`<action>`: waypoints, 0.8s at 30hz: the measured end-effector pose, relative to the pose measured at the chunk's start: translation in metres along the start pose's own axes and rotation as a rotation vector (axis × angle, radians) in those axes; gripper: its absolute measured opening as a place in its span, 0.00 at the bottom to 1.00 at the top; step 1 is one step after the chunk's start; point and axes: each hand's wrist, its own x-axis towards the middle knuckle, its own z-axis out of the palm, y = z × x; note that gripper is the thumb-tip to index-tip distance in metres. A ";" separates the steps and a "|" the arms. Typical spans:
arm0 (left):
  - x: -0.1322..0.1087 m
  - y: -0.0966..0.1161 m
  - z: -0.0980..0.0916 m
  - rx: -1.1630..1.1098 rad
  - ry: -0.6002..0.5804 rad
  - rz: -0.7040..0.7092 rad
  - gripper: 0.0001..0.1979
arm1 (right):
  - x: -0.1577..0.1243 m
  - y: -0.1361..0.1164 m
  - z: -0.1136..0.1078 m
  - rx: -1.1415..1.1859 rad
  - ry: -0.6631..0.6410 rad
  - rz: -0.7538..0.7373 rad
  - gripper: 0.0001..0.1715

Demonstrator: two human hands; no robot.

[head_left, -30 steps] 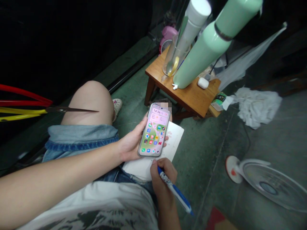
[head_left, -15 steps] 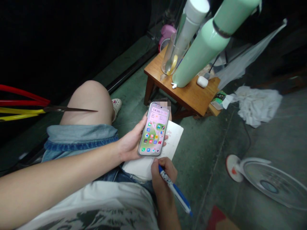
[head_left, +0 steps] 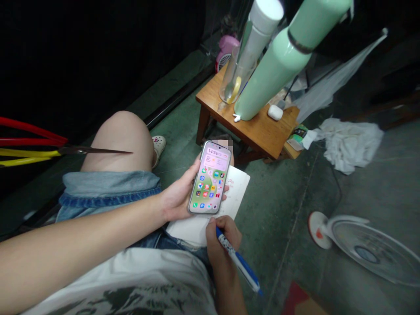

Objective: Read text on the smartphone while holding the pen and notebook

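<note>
My left hand (head_left: 177,197) grips a smartphone (head_left: 209,177) with its home screen lit, held above a white notebook (head_left: 236,192) that rests on my lap. Fingers wrap the phone's edges from behind. My right hand (head_left: 223,245) is closed round a blue and white pen (head_left: 238,259), its tip down at the notebook's near edge, just under the phone. My bare knee (head_left: 120,138) and denim shorts lie to the left.
A low wooden stool (head_left: 262,129) ahead carries a mint flask (head_left: 274,72), a white flask, a glass and an earbud case (head_left: 274,112). A white cloth (head_left: 349,142) and a toppled fan (head_left: 367,249) lie on the green floor at right. Red and yellow handled shears (head_left: 49,146) reach in from the left.
</note>
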 end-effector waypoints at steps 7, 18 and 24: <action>0.000 -0.001 -0.002 -0.007 -0.012 0.014 0.34 | -0.002 0.003 -0.001 0.042 -0.007 0.034 0.13; 0.002 0.001 -0.008 -0.003 -0.054 0.000 0.35 | -0.004 -0.006 -0.016 0.100 -0.029 0.101 0.10; 0.001 0.001 -0.004 0.021 -0.027 0.007 0.36 | 0.004 0.001 -0.009 0.077 -0.041 -0.023 0.11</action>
